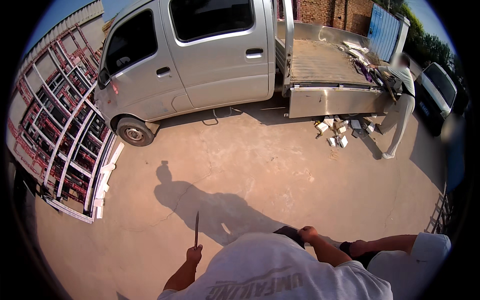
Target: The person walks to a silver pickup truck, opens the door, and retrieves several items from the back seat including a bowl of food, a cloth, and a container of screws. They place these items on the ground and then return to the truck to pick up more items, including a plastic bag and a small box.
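My left hand (pixel 194 254) is closed around the lower end of a thin, flat metal strip (pixel 196 227) that points straight up over the concrete ground. My right hand (pixel 307 233) is clenched on a dark, cloth-like object (pixel 289 233) just above my grey shirt (pixel 280 272). From the right a second arm in a light sleeve (pixel 425 248) reaches in. Its hand (pixel 358 247) rests by another dark piece (pixel 367 257); I cannot tell what that piece is.
A silver flatbed truck (pixel 210 55) stands ahead, with a person (pixel 400 107) at its lowered tail and small boxes (pixel 337 132) scattered on the ground below. Red and white metal frames (pixel 65 135) lean at the left. A dark car (pixel 440 92) is parked at the far right.
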A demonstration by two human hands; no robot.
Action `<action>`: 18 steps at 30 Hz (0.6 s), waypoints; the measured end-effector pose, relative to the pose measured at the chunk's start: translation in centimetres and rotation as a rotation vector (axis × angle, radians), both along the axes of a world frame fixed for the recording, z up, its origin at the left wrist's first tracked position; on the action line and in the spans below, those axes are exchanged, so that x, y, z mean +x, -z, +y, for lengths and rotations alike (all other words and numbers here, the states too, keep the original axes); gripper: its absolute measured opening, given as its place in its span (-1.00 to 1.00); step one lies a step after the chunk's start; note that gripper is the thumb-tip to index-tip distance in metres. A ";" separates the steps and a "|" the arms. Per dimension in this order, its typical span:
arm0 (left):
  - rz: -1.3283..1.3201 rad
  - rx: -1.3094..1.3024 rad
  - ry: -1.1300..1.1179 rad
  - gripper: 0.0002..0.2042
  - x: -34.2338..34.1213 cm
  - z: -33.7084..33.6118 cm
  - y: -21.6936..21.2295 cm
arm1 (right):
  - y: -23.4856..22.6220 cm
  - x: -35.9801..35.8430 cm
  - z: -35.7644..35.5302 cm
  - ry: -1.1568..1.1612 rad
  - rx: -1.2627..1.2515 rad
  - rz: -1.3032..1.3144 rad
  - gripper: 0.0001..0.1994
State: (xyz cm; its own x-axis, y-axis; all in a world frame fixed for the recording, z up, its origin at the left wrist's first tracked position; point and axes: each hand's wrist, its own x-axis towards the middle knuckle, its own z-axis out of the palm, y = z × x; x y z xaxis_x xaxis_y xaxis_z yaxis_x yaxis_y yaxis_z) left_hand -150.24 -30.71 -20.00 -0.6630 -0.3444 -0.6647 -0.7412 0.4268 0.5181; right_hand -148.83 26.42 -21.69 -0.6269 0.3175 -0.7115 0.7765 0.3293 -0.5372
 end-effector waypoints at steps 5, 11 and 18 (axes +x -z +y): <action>0.227 0.179 -0.056 -0.55 -19.2 1.8 -2.4 | -1.8 -13.4 2.4 0.212 -0.170 -0.007 -0.78; 0.157 0.098 -0.152 -0.60 -30.1 6.2 0.3 | -3.8 -36.8 6.7 0.334 -0.261 0.213 -0.70; 0.215 -0.279 0.482 -0.56 -28.6 5.2 5.1 | -14.5 -64.7 5.5 0.204 -0.603 0.431 -0.83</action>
